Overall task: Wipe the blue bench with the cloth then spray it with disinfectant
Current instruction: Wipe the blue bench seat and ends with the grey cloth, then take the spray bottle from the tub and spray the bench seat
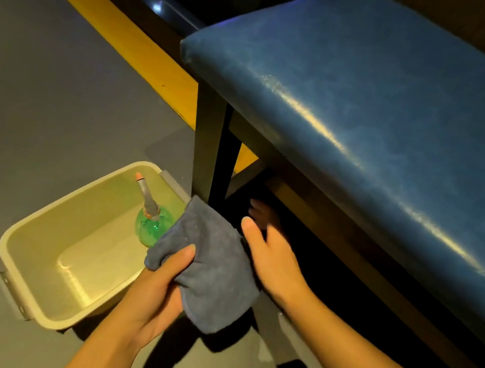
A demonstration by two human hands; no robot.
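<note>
Head view: my left hand (151, 291) grips the cloth (206, 271) above the tub (32, 231), ready to wipe the bench (378, 104); my right hand (271, 253) is open beside it.

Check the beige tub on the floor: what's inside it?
Inside the tub stands a green spray bottle, nozzle up. The grey cloth, held in the left hand, covers the bottle's right side and that corner. The rest looks bare.

A cream plastic tub (41, 232) sits on the grey floor (43, 77) beside a yellow stripe (148, 47).
</note>
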